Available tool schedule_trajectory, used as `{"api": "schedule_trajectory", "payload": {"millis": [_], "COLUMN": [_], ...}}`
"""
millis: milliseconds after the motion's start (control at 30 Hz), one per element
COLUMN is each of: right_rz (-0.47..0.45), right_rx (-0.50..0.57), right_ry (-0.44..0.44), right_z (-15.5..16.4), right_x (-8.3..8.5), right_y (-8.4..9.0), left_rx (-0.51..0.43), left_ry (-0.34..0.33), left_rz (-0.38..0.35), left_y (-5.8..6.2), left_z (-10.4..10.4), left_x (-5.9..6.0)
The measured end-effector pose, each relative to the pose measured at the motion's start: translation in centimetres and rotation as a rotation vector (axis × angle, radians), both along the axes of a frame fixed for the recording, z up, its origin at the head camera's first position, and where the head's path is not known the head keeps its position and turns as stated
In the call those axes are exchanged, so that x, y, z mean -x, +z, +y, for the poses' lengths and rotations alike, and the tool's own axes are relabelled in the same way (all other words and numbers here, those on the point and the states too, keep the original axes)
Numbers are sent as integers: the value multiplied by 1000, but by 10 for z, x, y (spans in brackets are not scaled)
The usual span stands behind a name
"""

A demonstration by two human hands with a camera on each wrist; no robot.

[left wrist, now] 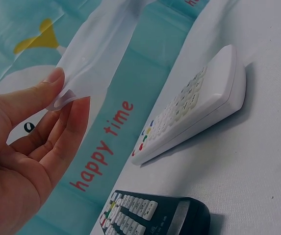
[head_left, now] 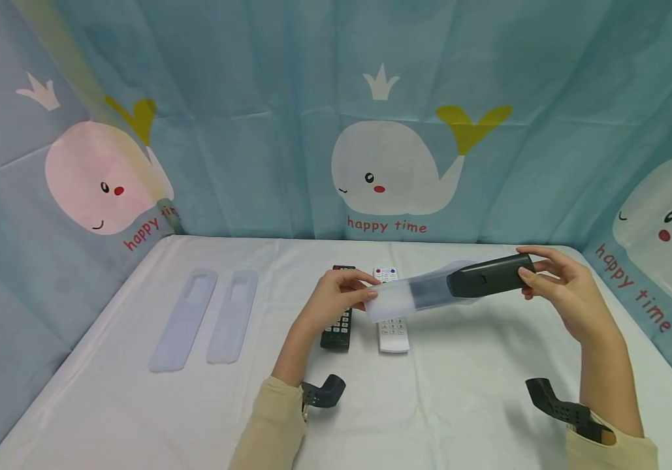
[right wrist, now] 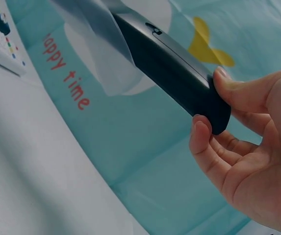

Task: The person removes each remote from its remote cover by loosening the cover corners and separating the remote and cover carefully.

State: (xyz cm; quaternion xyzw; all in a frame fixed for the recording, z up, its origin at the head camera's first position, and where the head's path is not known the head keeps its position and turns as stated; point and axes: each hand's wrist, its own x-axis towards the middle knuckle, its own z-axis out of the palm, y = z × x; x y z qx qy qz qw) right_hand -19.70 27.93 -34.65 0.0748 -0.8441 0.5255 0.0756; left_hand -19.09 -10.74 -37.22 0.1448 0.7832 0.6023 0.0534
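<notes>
My right hand grips the end of a black remote control, back side showing, raised above the table. The remote's other part sits inside a translucent sleeve-like cover. At the cover's far end, my left hand pinches its edge between thumb and fingers. In the right wrist view, the black remote sticks out of the cover's mouth. Below lie a white remote and another black remote, side by side with buttons up; the cover and left hand partly hide them.
Two translucent covers lie flat on the left of the white-clothed table. A blue curtain with whale prints stands along the table's back and sides. Each wrist wears a black camera mount.
</notes>
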Motion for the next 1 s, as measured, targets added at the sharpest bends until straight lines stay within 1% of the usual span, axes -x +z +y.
{"api": "schedule_trajectory", "payload": {"millis": [233, 467, 767, 1000], "right_rz": [1, 6, 12, 24], "right_rx": [13, 23, 32, 34], "right_ry": [-6, -5, -3, -3], "right_z": [1, 2, 3, 4], "right_x": [-1, -2, -2, -2], "right_y": [1, 2, 1, 1], "left_rx": [-1, 6, 3, 9], "left_ry": [20, 22, 26, 42], "left_rz": [-21, -12, 2, -14], "left_y": [0, -3, -2, -2], "left_z": [0, -1, -4, -7], "left_x": [1, 3, 2, 2]}}
